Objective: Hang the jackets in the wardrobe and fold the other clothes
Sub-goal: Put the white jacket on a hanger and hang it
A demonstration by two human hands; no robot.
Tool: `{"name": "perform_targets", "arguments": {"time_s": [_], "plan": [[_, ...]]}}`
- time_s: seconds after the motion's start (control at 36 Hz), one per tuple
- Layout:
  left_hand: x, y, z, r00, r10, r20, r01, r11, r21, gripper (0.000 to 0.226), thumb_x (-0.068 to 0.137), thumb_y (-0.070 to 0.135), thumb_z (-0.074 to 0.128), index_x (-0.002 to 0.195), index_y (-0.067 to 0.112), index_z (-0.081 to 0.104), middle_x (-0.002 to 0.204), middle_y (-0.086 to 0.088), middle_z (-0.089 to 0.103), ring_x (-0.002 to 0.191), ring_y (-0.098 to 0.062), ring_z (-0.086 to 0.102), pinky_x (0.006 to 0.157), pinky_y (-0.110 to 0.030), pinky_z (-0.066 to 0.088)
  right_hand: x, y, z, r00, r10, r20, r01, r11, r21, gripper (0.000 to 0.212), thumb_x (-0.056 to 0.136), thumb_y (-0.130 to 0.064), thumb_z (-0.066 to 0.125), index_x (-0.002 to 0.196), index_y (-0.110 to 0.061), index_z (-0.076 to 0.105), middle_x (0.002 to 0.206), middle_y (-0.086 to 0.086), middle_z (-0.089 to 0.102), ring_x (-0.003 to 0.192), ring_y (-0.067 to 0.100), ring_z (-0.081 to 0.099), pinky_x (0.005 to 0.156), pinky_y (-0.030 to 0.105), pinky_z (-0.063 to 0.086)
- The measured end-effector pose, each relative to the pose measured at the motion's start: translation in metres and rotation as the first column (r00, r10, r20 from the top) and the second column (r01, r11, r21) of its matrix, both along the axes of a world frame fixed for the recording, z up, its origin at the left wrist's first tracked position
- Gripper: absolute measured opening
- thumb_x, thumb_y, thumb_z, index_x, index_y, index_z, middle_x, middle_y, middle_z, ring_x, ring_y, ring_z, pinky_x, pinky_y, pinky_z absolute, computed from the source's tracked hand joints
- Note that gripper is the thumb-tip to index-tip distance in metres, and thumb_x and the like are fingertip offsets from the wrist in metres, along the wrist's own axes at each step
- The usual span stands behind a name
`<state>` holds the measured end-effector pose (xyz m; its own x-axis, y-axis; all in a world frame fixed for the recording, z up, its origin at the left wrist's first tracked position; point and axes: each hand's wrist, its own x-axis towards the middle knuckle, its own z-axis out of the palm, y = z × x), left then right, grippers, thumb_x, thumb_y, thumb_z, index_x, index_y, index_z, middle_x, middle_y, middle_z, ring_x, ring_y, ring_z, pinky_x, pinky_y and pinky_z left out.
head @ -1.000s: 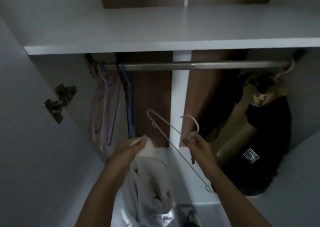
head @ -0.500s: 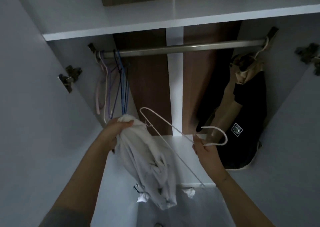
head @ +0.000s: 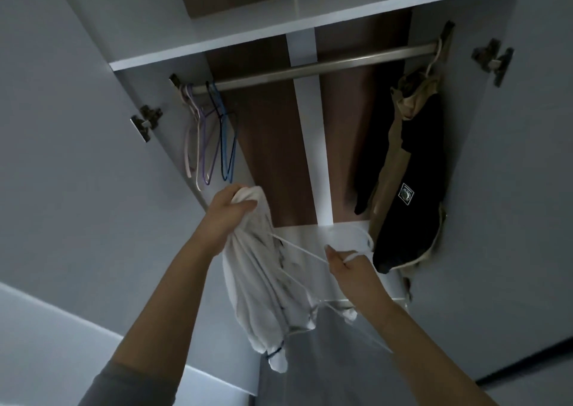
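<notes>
Below wardrobe rail (head: 310, 67), left hand (head: 229, 216) gripped bunched white jacket (head: 266, 281) by top; right hand (head: 350, 269) at 3 o'clock pinched white wire hanger (head: 297, 248), long axis pointing 10 o'clock into jacket.

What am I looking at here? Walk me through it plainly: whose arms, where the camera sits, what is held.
No machine here: these are a person's two bare arms, filmed by a camera worn on the head, looking up into an open wardrobe. The left hand grips a bunched white garment. The right hand holds a white wire hanger by its hook end, one arm of it running into the garment. Above runs a metal rail. Empty coloured hangers hang at its left end, a black and tan jacket at its right.
</notes>
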<state>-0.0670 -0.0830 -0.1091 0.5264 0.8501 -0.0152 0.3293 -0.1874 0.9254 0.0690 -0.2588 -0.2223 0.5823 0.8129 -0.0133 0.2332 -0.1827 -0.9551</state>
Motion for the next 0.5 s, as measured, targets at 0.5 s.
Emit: {"name": "perform_targets", "arguments": {"time_s": [0.5], "plan": [[-0.066, -0.027, -0.018, 0.768, -0.067, -0.637, 0.453, 0.76, 0.467, 0.024, 0.095, 0.043, 0.051, 0.117, 0.036, 0.055, 0.113, 0.009, 0.056, 0.111, -0.015, 0.046, 0.087, -0.026, 0.027, -0.062, 0.041, 0.03, 0.984, -0.163, -0.078, 0.173, 0.974, 0.146, 0.055, 0.097, -0.039, 0.047, 0.048, -0.015, 0.041, 0.041, -0.006, 0.039, 0.036, 0.004, 0.038, 0.043, 0.012, 0.031]]}}
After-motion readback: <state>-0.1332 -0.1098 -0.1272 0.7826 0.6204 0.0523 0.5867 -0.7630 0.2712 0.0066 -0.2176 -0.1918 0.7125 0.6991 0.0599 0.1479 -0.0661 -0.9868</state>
